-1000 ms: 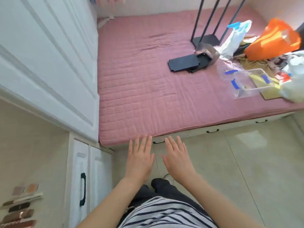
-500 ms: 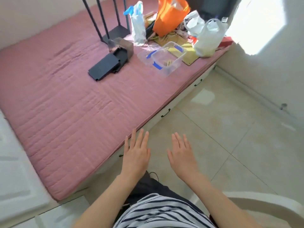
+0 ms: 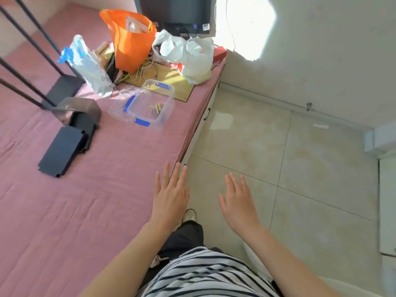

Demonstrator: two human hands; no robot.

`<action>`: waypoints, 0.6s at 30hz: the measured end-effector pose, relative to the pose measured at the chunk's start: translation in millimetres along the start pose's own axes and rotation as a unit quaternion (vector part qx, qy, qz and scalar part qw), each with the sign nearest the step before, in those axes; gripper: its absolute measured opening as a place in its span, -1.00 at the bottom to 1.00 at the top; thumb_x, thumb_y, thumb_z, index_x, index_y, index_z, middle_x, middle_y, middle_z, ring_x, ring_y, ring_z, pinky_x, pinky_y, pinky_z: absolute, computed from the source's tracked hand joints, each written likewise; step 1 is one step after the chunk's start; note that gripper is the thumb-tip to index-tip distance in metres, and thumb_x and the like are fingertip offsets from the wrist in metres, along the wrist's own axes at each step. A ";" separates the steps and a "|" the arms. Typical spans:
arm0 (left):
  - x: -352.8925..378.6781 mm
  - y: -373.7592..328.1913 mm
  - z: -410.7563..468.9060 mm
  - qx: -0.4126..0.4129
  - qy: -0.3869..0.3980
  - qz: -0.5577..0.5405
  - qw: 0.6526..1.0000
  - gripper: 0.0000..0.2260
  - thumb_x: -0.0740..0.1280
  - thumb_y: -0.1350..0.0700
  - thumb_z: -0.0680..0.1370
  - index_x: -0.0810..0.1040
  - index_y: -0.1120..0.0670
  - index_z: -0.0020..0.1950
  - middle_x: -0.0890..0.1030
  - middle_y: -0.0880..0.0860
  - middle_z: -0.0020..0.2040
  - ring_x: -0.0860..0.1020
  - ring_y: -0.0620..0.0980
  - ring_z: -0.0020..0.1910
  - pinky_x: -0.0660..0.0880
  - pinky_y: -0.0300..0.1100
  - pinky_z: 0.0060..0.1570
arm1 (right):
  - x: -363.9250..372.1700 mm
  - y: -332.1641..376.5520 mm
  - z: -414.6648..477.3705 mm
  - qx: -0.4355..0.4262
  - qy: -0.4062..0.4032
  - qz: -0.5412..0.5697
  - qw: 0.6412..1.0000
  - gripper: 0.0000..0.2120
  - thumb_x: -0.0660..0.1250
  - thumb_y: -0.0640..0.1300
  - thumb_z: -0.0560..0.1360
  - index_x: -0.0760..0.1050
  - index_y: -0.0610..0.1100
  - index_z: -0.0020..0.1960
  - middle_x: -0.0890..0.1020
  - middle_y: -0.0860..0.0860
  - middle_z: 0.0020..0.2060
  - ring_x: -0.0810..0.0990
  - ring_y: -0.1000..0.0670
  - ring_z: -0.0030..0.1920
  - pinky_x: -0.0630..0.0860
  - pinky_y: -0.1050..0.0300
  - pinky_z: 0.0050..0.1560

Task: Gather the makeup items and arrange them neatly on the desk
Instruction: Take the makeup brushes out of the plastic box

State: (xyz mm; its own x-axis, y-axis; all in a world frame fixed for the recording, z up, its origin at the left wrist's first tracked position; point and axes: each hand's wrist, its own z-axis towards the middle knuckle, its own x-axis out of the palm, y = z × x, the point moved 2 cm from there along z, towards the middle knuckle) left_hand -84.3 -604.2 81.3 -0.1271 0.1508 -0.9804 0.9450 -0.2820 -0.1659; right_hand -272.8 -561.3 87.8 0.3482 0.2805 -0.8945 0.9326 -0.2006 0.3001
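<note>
My left hand (image 3: 170, 195) and my right hand (image 3: 237, 201) are held out in front of me, palms down, fingers straight, holding nothing. The left hand hovers over the edge of the pink mattress (image 3: 90, 189); the right hand is over the tiled floor (image 3: 310, 179). A clear plastic box with blue clips (image 3: 147, 103) lies on the mattress ahead, with a few thin stick-like items inside, too small to identify. No desk or other makeup items are in view.
At the far end of the mattress sit an orange bag (image 3: 131, 39), white plastic bags (image 3: 192, 58) and a blue-and-white bag (image 3: 87, 65). Black flat parts (image 3: 62, 151) and a black metal stand (image 3: 32, 61) lie to the left. A dark monitor (image 3: 175, 11) stands behind.
The view has swung right: the white cabinet and the makeup items on the desk at left have left the frame. Both hands stay spread and empty in front of me.
</note>
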 end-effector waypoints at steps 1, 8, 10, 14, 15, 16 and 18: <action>-1.7 1.5 16.8 0.013 0.004 -0.004 1.000 -0.48 0.14 0.04 0.55 0.22 0.09 0.51 0.29 0.09 0.50 0.05 0.14 0.53 0.08 0.17 0.43 | -4.6 0.1 11.6 0.008 -0.002 0.000 1.000 -0.43 0.03 0.01 0.64 -0.06 -0.16 0.56 0.00 -0.08 0.55 -0.16 -0.17 0.54 -0.10 -0.06 0.53; -8.9 -0.7 112.7 0.078 0.036 -0.003 0.996 -0.45 0.27 0.06 0.57 0.19 0.11 0.53 0.23 0.10 0.53 0.01 0.16 0.55 0.00 0.15 0.45 | -31.9 -7.7 84.3 0.073 -0.024 0.020 0.997 -0.41 0.04 0.02 0.64 -0.08 -0.15 0.56 0.02 -0.08 0.55 -0.15 -0.17 0.54 -0.04 -0.09 0.53; -9.4 -4.6 137.0 0.083 0.039 -0.002 0.996 -0.45 0.25 0.06 0.58 0.17 0.11 0.54 0.21 0.10 0.54 -0.02 0.15 0.54 -0.03 0.13 0.45 | -40.0 -12.2 103.8 0.077 -0.030 0.026 0.996 -0.41 0.05 0.02 0.64 -0.08 -0.15 0.56 0.02 -0.08 0.55 -0.15 -0.16 0.54 -0.05 -0.08 0.53; -7.1 -16.1 180.4 0.076 0.051 -0.008 0.996 -0.47 0.19 0.05 0.61 0.14 0.10 0.55 0.17 0.09 0.55 -0.12 0.11 0.54 -0.08 0.11 0.47 | -57.3 -25.3 143.1 0.077 -0.033 0.043 0.996 -0.42 0.05 0.01 0.64 -0.08 -0.15 0.56 0.00 -0.06 0.55 -0.16 -0.13 0.54 -0.05 -0.07 0.53; -6.9 -19.9 191.5 0.072 0.049 -0.012 0.996 -0.47 0.19 0.05 0.61 0.14 0.10 0.55 0.16 0.09 0.55 -0.13 0.10 0.54 -0.09 0.11 0.46 | -61.2 -28.6 153.7 0.070 -0.032 0.046 0.996 -0.42 0.04 0.00 0.64 -0.08 -0.14 0.56 0.00 -0.05 0.55 -0.16 -0.13 0.54 -0.05 -0.07 0.53; -6.6 -24.0 202.8 0.065 0.048 -0.017 0.997 -0.47 0.19 0.05 0.61 0.13 0.10 0.55 0.16 0.09 0.56 -0.13 0.10 0.54 -0.10 0.10 0.47 | -65.5 -32.0 164.9 0.059 -0.030 0.045 0.997 -0.43 0.04 0.00 0.64 -0.08 -0.14 0.56 -0.01 -0.05 0.56 -0.17 -0.12 0.54 -0.05 -0.07 0.53; -5.4 -34.1 226.7 0.046 0.045 -0.026 0.998 -0.47 0.17 0.05 0.61 0.11 0.09 0.55 0.13 0.08 0.56 -0.15 0.09 0.54 -0.11 0.10 0.47 | -75.1 -41.6 189.3 0.035 -0.022 0.037 0.998 -0.43 0.04 0.00 0.64 -0.08 -0.14 0.56 -0.02 -0.05 0.56 -0.17 -0.12 0.54 -0.06 -0.08 0.53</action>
State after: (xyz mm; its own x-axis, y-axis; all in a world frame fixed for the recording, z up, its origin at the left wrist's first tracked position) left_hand -184.2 -810.2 68.1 -0.1430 0.2502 -0.9576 0.9055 -0.3574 -0.2286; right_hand -355.8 -751.8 79.7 0.4099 0.2214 -0.8848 0.8948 -0.2856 0.3431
